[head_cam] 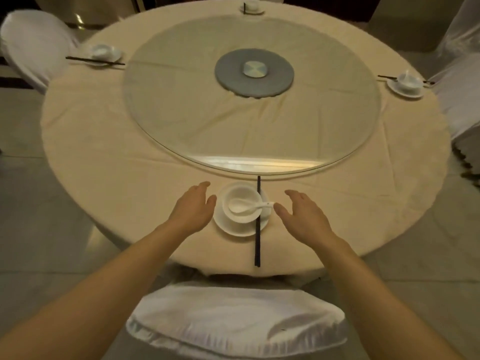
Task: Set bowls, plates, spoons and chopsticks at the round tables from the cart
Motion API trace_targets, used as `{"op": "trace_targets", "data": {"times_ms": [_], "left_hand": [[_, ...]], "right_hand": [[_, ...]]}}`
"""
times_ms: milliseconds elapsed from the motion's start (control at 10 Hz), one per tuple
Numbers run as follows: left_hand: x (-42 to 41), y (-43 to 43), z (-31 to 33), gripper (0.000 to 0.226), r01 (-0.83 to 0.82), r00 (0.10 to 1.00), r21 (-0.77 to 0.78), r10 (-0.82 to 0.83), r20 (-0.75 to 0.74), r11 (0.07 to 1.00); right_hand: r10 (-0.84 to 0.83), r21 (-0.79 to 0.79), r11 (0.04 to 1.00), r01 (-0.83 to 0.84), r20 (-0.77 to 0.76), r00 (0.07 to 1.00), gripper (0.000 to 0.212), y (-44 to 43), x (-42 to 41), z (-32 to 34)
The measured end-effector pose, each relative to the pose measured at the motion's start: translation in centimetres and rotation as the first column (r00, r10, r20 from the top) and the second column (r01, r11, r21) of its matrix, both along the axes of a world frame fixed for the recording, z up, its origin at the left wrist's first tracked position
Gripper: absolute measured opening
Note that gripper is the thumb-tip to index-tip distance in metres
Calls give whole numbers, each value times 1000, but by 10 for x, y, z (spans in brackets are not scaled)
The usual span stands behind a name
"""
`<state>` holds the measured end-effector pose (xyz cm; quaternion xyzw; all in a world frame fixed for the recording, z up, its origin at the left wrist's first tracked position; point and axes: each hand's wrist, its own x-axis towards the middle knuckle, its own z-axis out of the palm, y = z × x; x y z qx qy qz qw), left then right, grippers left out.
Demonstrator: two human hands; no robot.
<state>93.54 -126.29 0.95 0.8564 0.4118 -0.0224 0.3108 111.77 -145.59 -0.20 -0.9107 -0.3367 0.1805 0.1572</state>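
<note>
Your left hand (193,206) and right hand (302,214) hover empty, fingers spread, flanking the plate (233,228) at lower center; bowl (240,203) and spoon (246,206) on it, chopsticks (257,229) across its right rim.

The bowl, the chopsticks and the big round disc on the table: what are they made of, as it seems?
Bowl: probably glazed white ceramic, smooth and glossy. Chopsticks: dark and matte, perhaps wood or plastic; I cannot tell which. Disc: clear glass, since the cloth shows through and its edge reflects light.

No legible text or labels anywhere.
</note>
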Motion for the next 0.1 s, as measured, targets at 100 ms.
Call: {"op": "trace_targets", "data": {"times_ms": [100], "left_hand": [[5,6,-19,52,-91,996,-45,92,8,995]], "right_hand": [[-61,50,997,63,-29,998,49,3,7,-23]]}}
